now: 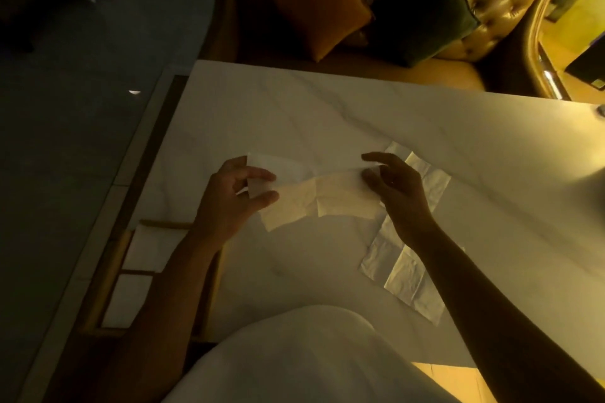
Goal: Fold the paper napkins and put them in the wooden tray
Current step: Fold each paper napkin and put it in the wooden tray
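Currently, the napkin (314, 196) is held above the tabletop (327, 114), each end pinched by the left hand (229, 203) and right hand (396, 186) fingers. Edges should be aligned before creasing, then transferred to the wooden tray (114, 258).

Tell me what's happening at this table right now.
A person is folding a paper napkin, holding one end in the left hand and the other in the right hand just above the marble table. Another unfolded napkin lies to the right. The wooden tray at the left already holds folded napkins.
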